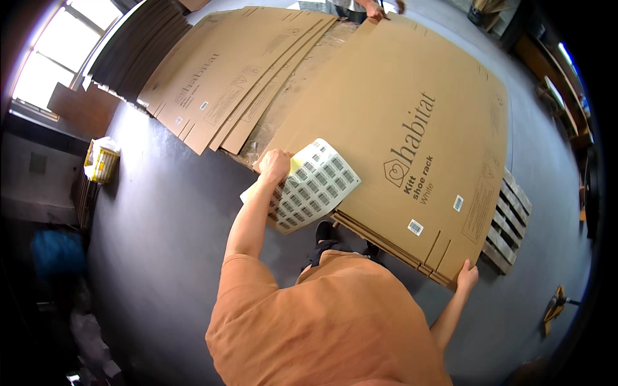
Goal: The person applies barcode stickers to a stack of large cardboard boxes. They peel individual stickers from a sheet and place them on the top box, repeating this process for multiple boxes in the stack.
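A large flat cardboard box (444, 77) with dark print lies before me on top of a stack of similar sheets. Two small white labels, one of them a barcode label (415, 227), are stuck near its close edge. My left hand (275, 166) is closed on a sheet of barcode stickers (318, 183), right at the flat box's left corner. Whether those fingers also pinch the cardboard is hidden. The sticker sheet hangs tilted, partly over the box's edge. At the near right corner, my right hand (468, 275) grips the flat box's edge, thumb on top.
Another person's hand (375, 11) touches the far edge of the box. To the left, more flat boxes (225, 71) lie fanned out, with a dark stack (138, 55) behind. A wooden pallet (508, 222) shows at the right. A yellow basket (103, 161) stands on the left.
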The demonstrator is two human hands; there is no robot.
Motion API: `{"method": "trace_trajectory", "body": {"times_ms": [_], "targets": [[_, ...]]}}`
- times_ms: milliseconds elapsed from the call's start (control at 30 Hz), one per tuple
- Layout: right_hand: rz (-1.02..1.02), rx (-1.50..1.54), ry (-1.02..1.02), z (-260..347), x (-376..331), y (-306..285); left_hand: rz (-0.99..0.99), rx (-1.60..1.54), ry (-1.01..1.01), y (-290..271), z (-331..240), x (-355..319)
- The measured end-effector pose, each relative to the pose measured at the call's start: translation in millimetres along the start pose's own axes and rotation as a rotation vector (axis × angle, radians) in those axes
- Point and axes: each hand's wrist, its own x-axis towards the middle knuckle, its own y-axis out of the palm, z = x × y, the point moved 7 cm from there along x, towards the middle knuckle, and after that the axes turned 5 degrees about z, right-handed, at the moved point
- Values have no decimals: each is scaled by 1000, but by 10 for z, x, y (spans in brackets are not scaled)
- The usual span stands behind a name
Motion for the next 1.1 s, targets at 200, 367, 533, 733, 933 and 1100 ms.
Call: {"method": "trace_trajectory", "body": {"times_ms": [200, 367, 533, 733, 933, 1100], "targets": [[-10, -32, 64, -18, 44, 96, -78, 35, 92, -359, 49, 3], [12, 187, 39, -172, 107, 191, -447, -6, 195, -738, -233, -512], [199, 439, -301, 1073, -461, 126, -179, -257, 260, -1040, -843, -995], [406, 769, -857, 2790, -1154, -528, -51, -296, 810, -930, -1644, -1452], [530, 818, -1105, 3644, -1785, -952, -20, -239, 1212, -911, -2176, -1747], [565, 953, -841, 3533, -1819, -922, -108, -98, 1355, -887, -2384, -1915]]}}
